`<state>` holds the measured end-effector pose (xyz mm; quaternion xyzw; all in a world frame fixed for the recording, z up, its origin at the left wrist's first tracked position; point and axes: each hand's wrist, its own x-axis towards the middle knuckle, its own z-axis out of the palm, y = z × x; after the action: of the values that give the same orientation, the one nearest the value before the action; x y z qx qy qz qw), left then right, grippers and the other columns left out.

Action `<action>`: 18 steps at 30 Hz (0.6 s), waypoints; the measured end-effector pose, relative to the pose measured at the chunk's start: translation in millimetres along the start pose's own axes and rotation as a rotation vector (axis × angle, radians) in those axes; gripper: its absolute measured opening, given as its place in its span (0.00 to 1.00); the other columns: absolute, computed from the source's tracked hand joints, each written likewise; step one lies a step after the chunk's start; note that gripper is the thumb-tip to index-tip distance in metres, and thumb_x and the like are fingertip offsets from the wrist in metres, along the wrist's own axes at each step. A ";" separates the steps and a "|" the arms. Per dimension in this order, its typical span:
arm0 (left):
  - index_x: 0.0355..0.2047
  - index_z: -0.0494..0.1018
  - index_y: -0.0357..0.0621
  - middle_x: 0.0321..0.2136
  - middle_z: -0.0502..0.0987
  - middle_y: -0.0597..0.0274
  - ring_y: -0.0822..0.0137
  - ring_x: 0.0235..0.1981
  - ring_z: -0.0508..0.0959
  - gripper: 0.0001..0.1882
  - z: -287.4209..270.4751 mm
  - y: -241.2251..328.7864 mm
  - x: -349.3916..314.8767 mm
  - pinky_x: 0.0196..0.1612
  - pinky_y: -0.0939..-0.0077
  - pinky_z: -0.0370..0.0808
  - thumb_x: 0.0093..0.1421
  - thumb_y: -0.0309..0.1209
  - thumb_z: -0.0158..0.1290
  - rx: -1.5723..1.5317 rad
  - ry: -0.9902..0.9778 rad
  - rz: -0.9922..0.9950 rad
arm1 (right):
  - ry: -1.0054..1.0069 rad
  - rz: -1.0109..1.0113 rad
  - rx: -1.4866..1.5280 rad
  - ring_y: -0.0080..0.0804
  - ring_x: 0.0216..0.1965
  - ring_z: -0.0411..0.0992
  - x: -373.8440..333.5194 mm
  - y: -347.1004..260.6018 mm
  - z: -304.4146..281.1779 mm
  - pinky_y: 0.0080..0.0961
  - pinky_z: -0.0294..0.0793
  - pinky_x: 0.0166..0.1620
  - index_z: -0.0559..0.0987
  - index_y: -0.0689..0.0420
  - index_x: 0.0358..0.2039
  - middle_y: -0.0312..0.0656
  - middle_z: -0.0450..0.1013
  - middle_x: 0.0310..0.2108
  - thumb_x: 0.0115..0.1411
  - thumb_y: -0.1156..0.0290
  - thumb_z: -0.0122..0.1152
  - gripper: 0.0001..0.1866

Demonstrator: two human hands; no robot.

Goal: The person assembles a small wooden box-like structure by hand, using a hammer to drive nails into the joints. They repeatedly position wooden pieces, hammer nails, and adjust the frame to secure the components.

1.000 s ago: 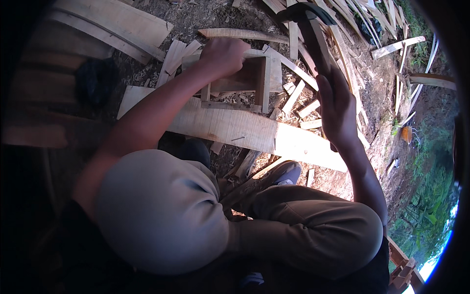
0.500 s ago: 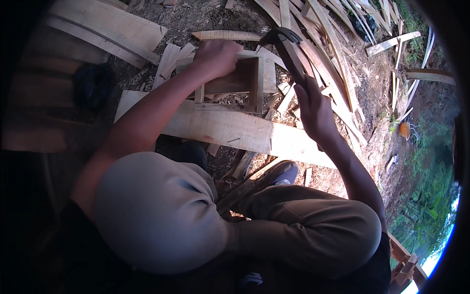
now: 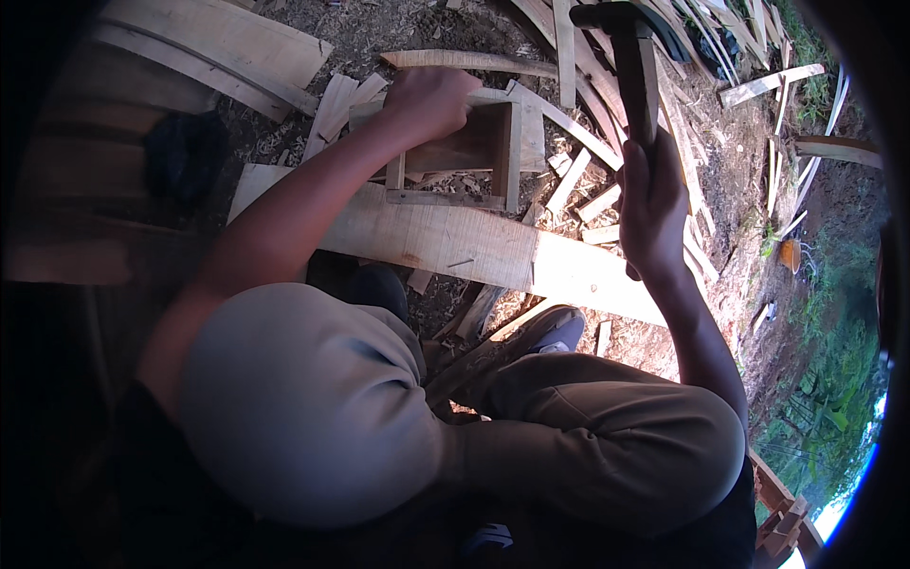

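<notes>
- Holding w/ R hand (image 3: 654,204), at 2 o'clock: hammer (image 3: 641,81), gripped snugly by its handle, raised well apart fr. box frame, w/ dark curved head up at 1 o'clock.
- Curling L hand (image 3: 431,100) at 12 o'clock, over far L corner of box frame (image 3: 513,156); fingers bent in tight, tips hidden. Can't tell if pinching sth.
- Box frame at 12 o'clock too, just above pic centre: small, wooden, hollow in middle, w/ nr rail overlapping far edge of plank (image 3: 408,232). Can't tell if resting on it.
- Plank: long, pale, running fr. 10 o'clock thru nr centre to 3 o'clock, sunlit at R end. On it, nr centre, what looks like a thin nail (image 3: 462,262).
- Strewn btwn 12 & 2 o'clock: wood scraps (image 3: 569,183) & long strips, some just beside box frame.
- At 10–11 o'clock: wide boards (image 3: 227,43), plus dark bag (image 3: 185,156) in shade.
- Below, at 7–8 and 4–5 o'clock: bent knees in drab trousers (image 3: 607,446); at 4 o'clock, shoe (image 3: 561,332) nr plank.
- Out at 3–4 o'clock: greenery (image 3: 825,398), blurred at rim.
</notes>
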<state>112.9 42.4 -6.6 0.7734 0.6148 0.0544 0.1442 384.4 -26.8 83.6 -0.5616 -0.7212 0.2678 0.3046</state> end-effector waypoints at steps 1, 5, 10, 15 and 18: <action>0.52 0.78 0.50 0.42 0.82 0.52 0.51 0.45 0.81 0.20 -2.3 2.6 2.6 0.50 0.55 0.78 0.58 0.33 0.58 -0.008 -0.002 0.006 | 0.030 -0.026 -0.003 0.51 0.23 0.77 -2.7 3.5 3.8 0.41 0.71 0.27 0.68 0.59 0.49 0.57 0.75 0.25 0.72 0.68 0.50 0.11; 0.51 0.78 0.49 0.44 0.81 0.51 0.51 0.46 0.81 0.19 3.7 8.8 6.4 0.50 0.56 0.78 0.58 0.32 0.58 -0.058 0.078 0.037 | -0.257 0.032 -0.254 0.65 0.34 0.77 -8.2 23.5 3.6 0.53 0.72 0.34 0.69 0.59 0.50 0.63 0.77 0.30 0.71 0.66 0.51 0.12; 0.51 0.78 0.49 0.44 0.82 0.51 0.50 0.46 0.81 0.19 -1.4 3.5 1.4 0.50 0.56 0.78 0.57 0.31 0.57 0.001 0.003 0.005 | 0.024 -0.006 0.045 0.23 0.20 0.65 3.1 1.3 -9.5 0.24 0.62 0.24 0.72 0.60 0.49 0.40 0.68 0.22 0.73 0.66 0.48 0.12; 0.48 0.79 0.50 0.40 0.82 0.51 0.51 0.44 0.82 0.17 0.9 2.3 4.9 0.49 0.54 0.78 0.57 0.32 0.58 0.009 0.010 0.025 | -0.063 0.011 -0.027 0.14 0.20 0.60 14.3 -9.9 -15.8 0.18 0.62 0.25 0.73 0.61 0.53 0.31 0.68 0.22 0.73 0.64 0.50 0.16; 0.42 0.81 0.51 0.37 0.82 0.52 0.51 0.42 0.82 0.12 11.4 -3.2 4.5 0.46 0.53 0.78 0.57 0.32 0.58 -0.026 0.113 0.049 | -0.167 -0.008 -0.123 0.40 0.22 0.77 13.2 -14.4 -11.2 0.37 0.70 0.27 0.73 0.58 0.53 0.52 0.75 0.22 0.70 0.65 0.54 0.15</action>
<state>114.0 45.6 -18.8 0.7819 0.6022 0.1093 0.1182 380.9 -16.7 103.5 -0.5521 -0.7614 0.2676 0.2096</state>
